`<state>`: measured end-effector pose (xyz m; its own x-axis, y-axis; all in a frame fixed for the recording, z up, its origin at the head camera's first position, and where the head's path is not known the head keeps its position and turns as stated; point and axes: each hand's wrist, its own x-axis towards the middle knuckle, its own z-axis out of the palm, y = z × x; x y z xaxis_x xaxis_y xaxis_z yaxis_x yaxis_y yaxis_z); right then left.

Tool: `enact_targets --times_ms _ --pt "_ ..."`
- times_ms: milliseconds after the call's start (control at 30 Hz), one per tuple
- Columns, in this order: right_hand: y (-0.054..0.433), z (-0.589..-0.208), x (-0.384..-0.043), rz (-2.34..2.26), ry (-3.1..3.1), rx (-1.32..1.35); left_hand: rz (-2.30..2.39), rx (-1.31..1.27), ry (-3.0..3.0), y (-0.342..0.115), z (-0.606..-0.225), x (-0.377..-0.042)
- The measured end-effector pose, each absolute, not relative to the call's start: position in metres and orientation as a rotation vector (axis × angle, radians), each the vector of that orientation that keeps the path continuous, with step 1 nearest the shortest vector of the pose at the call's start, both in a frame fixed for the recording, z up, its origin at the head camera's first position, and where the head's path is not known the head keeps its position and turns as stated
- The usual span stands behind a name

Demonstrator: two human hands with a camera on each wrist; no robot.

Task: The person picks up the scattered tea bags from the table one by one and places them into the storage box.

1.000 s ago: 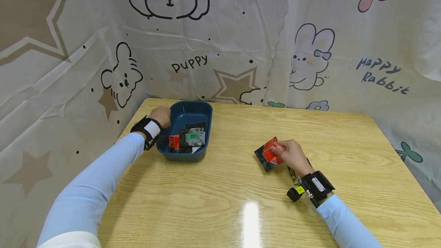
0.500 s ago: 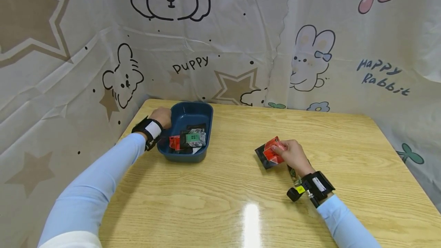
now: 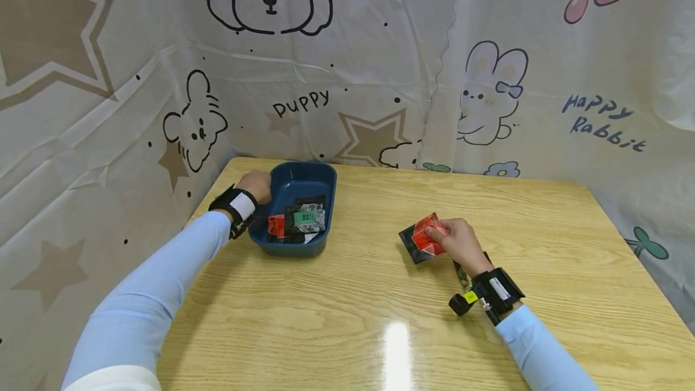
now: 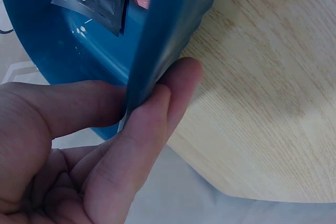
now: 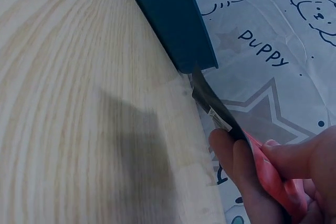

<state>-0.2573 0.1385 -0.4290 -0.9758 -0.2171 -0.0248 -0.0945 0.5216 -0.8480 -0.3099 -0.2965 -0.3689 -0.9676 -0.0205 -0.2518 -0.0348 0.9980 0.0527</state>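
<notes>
My left hand (image 3: pixel 256 186) pinches the left wall of a dark blue plastic bin (image 3: pixel 293 248), thumb inside and fingers outside in the left wrist view. Several flat packets lie in the bin, among them a black one with a green label (image 3: pixel 305 216) and a red one (image 3: pixel 276 225). My right hand (image 3: pixel 460 245) pinches a red and black packet (image 3: pixel 428 235) between thumb and fingers. In the right wrist view this packet (image 5: pixel 268 169) is raised off the table, its shadow falling on the wood. A dark patterned packet (image 3: pixel 463 275) lies on the table, partly hidden beneath my right wrist.
The light wooden table (image 3: pixel 347 312) carries the bin at its back left. A cloth curtain (image 3: pixel 347 59) with cartoon drawings hangs behind the table and along its left side. A bright light reflection (image 3: pixel 398 355) shows near the front.
The right hand and its packet have shifted very slightly left and up in the last half second. The left hand stays on the bin wall; the view has tilted slightly.
</notes>
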Motion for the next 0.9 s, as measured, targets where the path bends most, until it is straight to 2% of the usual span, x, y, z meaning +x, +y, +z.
enact_targets --times_ms 900 --pt "0.112 -0.426 -0.263 -1.539 2.567 -0.28 0.074 -0.048 2.896 -0.295 -0.364 -0.305"
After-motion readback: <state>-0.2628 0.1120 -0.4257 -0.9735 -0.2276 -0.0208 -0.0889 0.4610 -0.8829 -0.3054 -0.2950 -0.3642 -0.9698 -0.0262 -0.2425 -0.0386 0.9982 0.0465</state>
